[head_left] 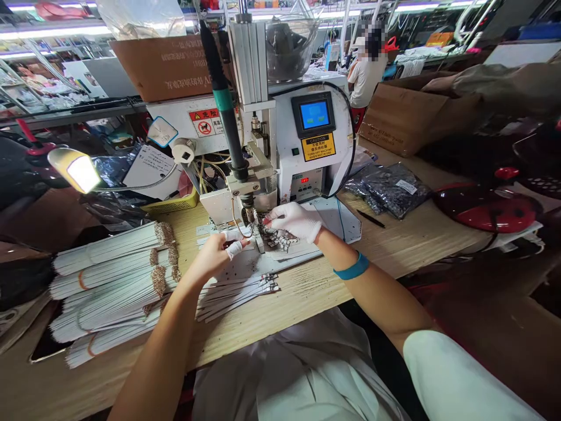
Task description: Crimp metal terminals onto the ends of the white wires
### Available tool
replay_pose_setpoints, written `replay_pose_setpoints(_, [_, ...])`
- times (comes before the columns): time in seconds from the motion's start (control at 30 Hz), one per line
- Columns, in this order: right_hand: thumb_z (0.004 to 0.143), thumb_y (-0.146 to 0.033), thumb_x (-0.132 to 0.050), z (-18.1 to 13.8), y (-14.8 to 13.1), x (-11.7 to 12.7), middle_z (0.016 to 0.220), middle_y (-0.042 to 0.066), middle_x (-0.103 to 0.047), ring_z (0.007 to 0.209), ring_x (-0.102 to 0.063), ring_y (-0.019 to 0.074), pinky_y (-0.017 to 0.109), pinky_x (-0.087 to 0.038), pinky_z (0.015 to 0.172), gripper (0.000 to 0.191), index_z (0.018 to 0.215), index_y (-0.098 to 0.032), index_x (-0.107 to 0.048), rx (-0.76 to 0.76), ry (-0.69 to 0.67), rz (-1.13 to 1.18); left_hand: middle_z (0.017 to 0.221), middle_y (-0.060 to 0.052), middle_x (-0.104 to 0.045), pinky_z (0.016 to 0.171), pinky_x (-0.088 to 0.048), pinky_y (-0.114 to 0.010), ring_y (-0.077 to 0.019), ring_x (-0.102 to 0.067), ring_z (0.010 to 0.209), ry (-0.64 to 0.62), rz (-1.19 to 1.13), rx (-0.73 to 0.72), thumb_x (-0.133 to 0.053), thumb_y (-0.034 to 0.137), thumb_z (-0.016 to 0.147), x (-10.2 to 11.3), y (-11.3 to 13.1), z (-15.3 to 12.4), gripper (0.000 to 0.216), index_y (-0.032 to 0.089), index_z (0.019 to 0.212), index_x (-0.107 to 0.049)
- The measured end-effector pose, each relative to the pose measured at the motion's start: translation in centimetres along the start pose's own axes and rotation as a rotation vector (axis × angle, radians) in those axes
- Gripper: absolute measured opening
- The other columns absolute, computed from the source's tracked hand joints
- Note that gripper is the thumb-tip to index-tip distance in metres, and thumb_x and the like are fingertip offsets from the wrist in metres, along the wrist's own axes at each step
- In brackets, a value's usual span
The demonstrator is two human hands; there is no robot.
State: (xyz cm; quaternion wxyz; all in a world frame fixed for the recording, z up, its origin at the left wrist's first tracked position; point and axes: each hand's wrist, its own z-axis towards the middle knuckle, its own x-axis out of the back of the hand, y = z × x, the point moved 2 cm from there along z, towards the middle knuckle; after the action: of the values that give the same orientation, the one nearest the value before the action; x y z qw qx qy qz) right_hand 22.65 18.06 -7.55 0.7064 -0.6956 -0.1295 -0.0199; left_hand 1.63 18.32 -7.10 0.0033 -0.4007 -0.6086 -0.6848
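Tiny shiny bits (276,231) too small to tell, left hand (217,254) hiding part of the white board (298,257), far person (367,79) with a blurred head, brown box (162,67) cut off by the top edge, white sleeve (456,380) cut off by the bottom edge, words on a paper note (149,169) too small to read

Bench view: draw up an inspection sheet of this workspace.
Surface: pale wooden bench, white sheet on it.
Job's things: bundled white strips at left, loose strips in front, small metal pieces by the bench machine.
Hands: left hand, fingers wrapped white, over the sheet; right hand, white-gloved, at the machine's head.
Clutter: bags of dark parts, black pen.
Cables: black cable down the machine's side; yellow wires behind it.
Surroundings: cardboard box, lamp, co-worker beyond.
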Motion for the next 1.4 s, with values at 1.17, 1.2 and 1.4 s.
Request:
replay_pose_setpoints(1.17, [0.07, -0.012, -0.057, -0.3, 0.3, -2.7, 0.05, -0.008, -0.045, 0.032, -0.034, 0.002, 0.013, -0.021, 0.029, 0.013, 0.08, -0.016, -0.05, -0.228, -0.215, 0.335, 0.065, 0.002, -0.06, 0.06, -0.037, -0.021, -0.0119, -0.049, 0.061, 0.023, -0.099, 0.07, -0.059, 0.032, 0.068, -0.7, -0.3, 1.0, 0.022, 0.012, 0.075, -0.065])
replay_pose_setpoints(1.2, [0.07, -0.012, -0.057, -0.3, 0.3, -2.7, 0.05, -0.008, -0.045, 0.032, -0.034, 0.0021, 0.013, -0.021, 0.029, 0.013, 0.08, -0.016, -0.05, -0.226, -0.216, 0.336, 0.066, 0.002, -0.061, 0.061, -0.037, -0.021, -0.012, -0.05, 0.062, 0.023, -0.105, 0.067, -0.059, 0.031, 0.068, -0.7, -0.2, 1.0, 0.02, 0.013, 0.074, -0.065])
replay_pose_setpoints(1.4, [0.069, -0.011, -0.057, -0.2, 0.4, -2.7, 0.054, -0.007, -0.046, 0.033, -0.037, 0.0022, 0.013, -0.021, 0.029, 0.012, 0.079, -0.015, -0.051, -0.217, -0.211, 0.328, 0.067, 0.002, -0.06, 0.061, -0.037, -0.02, -0.0118, -0.051, 0.064, 0.026, -0.11, 0.062, -0.059, 0.028, 0.067, -0.6, -0.1, 1.1, 0.016, 0.013, 0.069, -0.064])
